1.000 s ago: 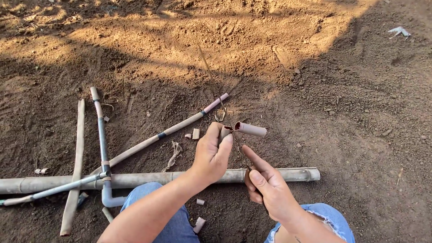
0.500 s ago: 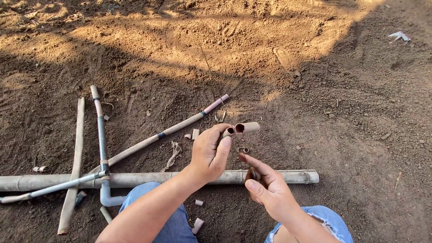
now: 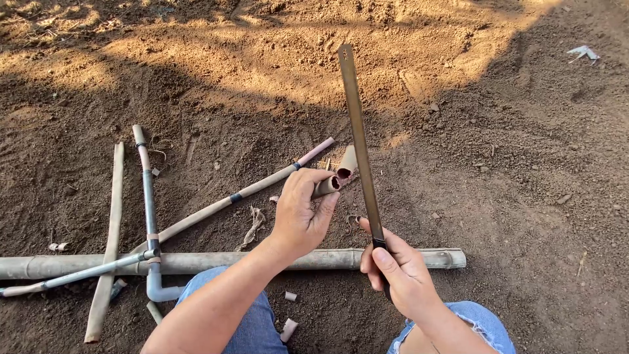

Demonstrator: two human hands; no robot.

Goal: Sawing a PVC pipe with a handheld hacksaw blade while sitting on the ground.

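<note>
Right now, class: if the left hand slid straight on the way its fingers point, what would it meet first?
Most likely the long flat blade held upright by the right hand. The left hand holds a short tube piece pointing up-right at it, though depth between them is unclear.

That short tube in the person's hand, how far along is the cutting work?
Some cutting looks done: small offcuts lie by the knees. In hand now: the left hand grips a short tube, open end up, while the right hand holds a long blade raised beside it, not clearly touching. Left: a long thick pole and thinner poles lie whole on the soil.
</note>
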